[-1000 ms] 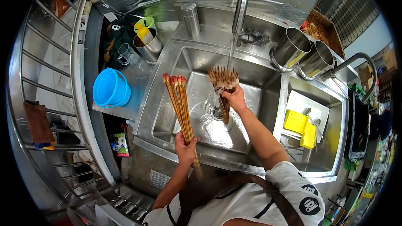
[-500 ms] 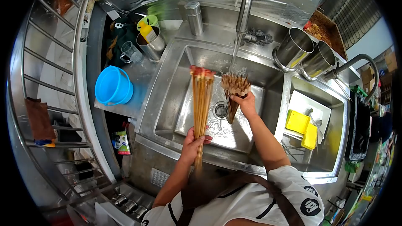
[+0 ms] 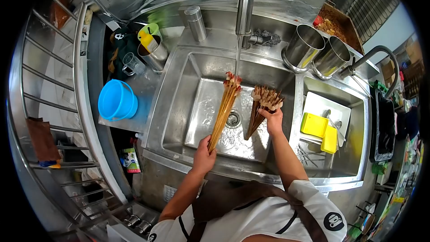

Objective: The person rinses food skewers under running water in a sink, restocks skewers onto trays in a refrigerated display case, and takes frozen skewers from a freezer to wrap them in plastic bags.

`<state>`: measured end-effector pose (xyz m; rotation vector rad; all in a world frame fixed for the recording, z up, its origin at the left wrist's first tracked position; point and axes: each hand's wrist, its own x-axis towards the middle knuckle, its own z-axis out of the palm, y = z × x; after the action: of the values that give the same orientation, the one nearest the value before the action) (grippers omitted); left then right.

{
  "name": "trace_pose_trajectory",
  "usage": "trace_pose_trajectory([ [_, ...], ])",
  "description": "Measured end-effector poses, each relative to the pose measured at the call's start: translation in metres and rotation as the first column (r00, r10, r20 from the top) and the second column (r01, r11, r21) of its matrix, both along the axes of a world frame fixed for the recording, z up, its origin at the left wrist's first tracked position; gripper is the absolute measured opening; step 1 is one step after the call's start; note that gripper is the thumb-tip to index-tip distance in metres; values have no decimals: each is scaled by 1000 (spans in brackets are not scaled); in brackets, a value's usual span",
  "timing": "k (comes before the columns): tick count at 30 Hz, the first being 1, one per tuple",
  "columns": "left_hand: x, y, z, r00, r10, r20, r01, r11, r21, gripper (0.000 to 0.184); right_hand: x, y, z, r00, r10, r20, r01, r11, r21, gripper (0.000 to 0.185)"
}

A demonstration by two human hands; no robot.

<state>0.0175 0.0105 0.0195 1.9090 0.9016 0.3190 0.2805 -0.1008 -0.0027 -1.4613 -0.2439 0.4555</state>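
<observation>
Rinsing seems in hand: left grip (image 3: 204,154) clamped round long, tan, red-tipped sticks (image 3: 224,114), heads beyond it at clear running water (image 3: 238,57); right grip (image 3: 274,120) clamped round shorter dark-brown sticks (image 3: 256,121). Turning either calls for firmness.

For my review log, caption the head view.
Left hand holds long skewers under the running faucet; right hand grips a second bundle.

Can't see lower ends of long tan wooden sticks (image 3: 225,111), covered by left hand (image 3: 204,156). Can't read yellow plastic bottle's (image 3: 145,38) label. Cut off at bottom: white short-sleeved shirt (image 3: 264,221).
</observation>
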Motion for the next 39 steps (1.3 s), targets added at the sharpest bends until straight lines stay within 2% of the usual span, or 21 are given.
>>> trace_pose_trajectory([
  [4,3,2,8,997,-9,-80,17,994,103,52,-2,2,2,1000,21,-23,-20,1000,23,27],
  [6,5,2,13,994,11,-106,22,950,311,52,-3,3,6,999,34,-29,-33,999,25,28],
  [12,1,8,13,979,101,-178,-15,904,428,55,-3,5,-7,999,35,-30,-33,998,46,29],
  [16,-7,12,4,979,77,-189,29,864,502,55,-5,6,-5,998,54,-38,-53,998,23,30],
  [19,-9,15,2,984,77,-160,34,799,600,49,-7,8,-2,997,73,-12,-73,997,-35,29],
  [21,-9,18,0,988,83,-127,18,767,641,45,-11,11,5,994,91,-58,-89,995,33,29],
  [24,-8,18,4,989,104,-101,-13,762,648,44,-14,18,22,993,107,-39,-108,994,-17,30],
  [28,-14,19,9,983,148,-107,-47,768,639,46,-10,35,17,981,194,19,-192,979,-68,37],
  [29,-18,18,9,974,189,-122,-74,781,620,47,-10,39,21,977,207,-54,-211,973,-90,40],
  [32,-28,19,14,955,264,-136,-144,811,566,46,-9,56,10,968,251,23,-251,968,17,36],
  [37,-36,22,19,926,363,-106,-264,822,505,45,-11,75,9,957,291,-7,-291,957,17,38],
  [39,-37,22,19,923,384,-20,-321,798,511,45,-13,80,9,957,285,-60,-286,958,-9,39],
])
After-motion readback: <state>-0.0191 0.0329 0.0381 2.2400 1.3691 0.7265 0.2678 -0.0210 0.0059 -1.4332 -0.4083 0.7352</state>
